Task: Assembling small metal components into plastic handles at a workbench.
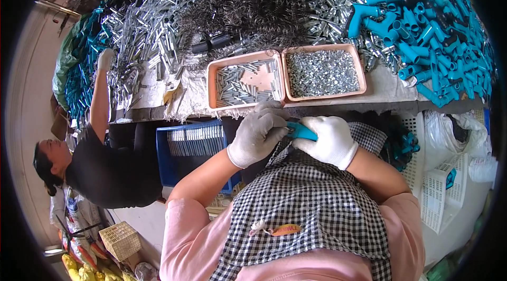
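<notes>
My right hand [331,141] grasps the teal part [304,132] just near of the table [385,90], while my left hand [259,133] curls at its left end, grip unclear, so I should brace the part steadily and keep that end visible.

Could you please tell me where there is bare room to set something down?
Bare cloth shows left of the left tray, and between the right tray and the teal casings. The left tray's middle is bare too. Behind the trays, it is crowded with springs and metal parts.
</notes>
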A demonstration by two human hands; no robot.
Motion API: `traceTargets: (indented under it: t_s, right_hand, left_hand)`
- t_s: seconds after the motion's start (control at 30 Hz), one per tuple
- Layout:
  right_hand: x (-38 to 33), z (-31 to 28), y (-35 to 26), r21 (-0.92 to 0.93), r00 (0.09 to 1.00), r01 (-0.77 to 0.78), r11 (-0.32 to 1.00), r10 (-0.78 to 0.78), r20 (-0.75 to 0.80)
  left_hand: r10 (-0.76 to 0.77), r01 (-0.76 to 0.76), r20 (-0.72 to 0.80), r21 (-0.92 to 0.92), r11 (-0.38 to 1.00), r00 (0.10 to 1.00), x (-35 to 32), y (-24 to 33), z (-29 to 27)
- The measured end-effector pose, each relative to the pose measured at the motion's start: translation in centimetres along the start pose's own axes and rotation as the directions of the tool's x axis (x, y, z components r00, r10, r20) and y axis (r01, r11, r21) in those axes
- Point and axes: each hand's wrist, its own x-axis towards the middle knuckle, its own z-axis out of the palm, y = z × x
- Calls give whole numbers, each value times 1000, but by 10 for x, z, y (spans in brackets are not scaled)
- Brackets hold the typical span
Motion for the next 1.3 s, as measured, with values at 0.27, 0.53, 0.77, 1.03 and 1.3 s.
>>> traceTargets:
  t_s: [0.27, 0.53, 0.77, 1.03, 1.3]
  right_hand:
    - [-12, -4, -6, -175, 997, 81, 981, -79, 16]
    - [-27, -7, -10, -169, 971, 238, 956, -241, 5]
    - [-25, -39, 11, -265, 940, 306, 914, -335, -71]
    - [-29, -65, 41, -27, 929, -166, 986, 166, 331]
    - [-45, -76, 65, -24, 956, -204, 979, 205, 208]
  left_hand:
    - [-17, -108, 240, 499, 860, 971, 1, 38, 15]
    - [-489, 670, 662, -27, 741, 568, 23, 26, -15]
    - [-522, 675, 458, -283, 682, 719, 39, 30, -6]
    - [-215, 295, 458, -111, 949, 862, 97, -8, 19]
    - [-215, 46, 294, 490, 871, 932, 121, -55, 69]
